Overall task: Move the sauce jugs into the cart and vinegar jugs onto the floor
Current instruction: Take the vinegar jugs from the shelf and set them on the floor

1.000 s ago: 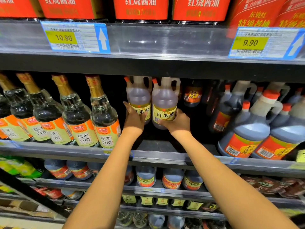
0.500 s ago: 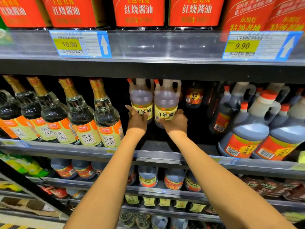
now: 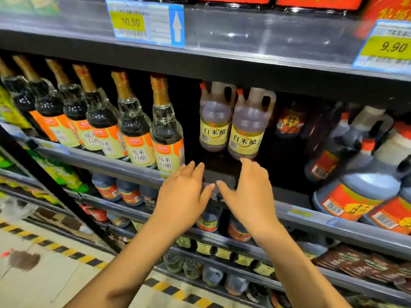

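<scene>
My left hand (image 3: 184, 196) and right hand (image 3: 249, 196) both empty, fingers spread. Vinegar jug (image 3: 214, 121) sits above the left, second vinegar jug (image 3: 248, 130) just above my right fingertips, contact unclear.

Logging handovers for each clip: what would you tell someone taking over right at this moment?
Left hand: open, empty. Right hand: open, empty. Both are held out at the shelf edge, just below the vinegar jugs.
The two pale vinegar jugs stand side by side on the shelf, with the dark jugs to their right.
Done: nothing visible. There is no jug on the floor and no cart in view.
Left: vinegar jugs to the floor, sauce jugs to the cart.
</scene>
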`<action>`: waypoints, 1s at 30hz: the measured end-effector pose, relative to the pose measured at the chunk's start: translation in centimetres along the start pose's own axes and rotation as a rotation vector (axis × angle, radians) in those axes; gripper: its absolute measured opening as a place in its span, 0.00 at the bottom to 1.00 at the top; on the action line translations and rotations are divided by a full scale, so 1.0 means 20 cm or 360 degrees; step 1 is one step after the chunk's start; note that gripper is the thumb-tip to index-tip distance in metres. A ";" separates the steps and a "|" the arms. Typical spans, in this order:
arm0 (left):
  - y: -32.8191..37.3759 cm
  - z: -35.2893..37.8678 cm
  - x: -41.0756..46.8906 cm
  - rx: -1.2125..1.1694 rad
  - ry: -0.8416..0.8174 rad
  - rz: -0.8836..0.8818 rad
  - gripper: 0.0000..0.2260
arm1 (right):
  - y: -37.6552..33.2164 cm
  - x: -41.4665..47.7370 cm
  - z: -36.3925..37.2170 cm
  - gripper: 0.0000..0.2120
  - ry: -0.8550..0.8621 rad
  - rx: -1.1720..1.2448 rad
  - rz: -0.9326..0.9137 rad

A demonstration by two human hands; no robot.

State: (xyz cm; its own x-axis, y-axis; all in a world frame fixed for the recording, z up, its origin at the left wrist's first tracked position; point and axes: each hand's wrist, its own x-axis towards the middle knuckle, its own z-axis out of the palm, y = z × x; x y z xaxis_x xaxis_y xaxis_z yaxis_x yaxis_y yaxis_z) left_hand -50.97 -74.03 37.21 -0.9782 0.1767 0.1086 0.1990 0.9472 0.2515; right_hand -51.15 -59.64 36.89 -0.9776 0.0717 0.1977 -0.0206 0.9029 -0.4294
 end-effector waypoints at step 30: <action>-2.19 0.13 -2.09 0.0099 -0.0150 -0.1851 0.36 | -2.12 -1.08 1.62 0.37 -0.1499 -0.0182 -0.1123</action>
State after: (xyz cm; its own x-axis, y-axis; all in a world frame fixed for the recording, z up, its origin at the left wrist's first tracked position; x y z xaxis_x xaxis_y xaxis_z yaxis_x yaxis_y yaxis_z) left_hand -18.99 -122.18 19.23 -0.5699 -0.7893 -0.2285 -0.8205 0.5620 0.1047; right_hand -35.97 -113.15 22.22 -0.5276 -0.7553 -0.3888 -0.6456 0.6540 -0.3944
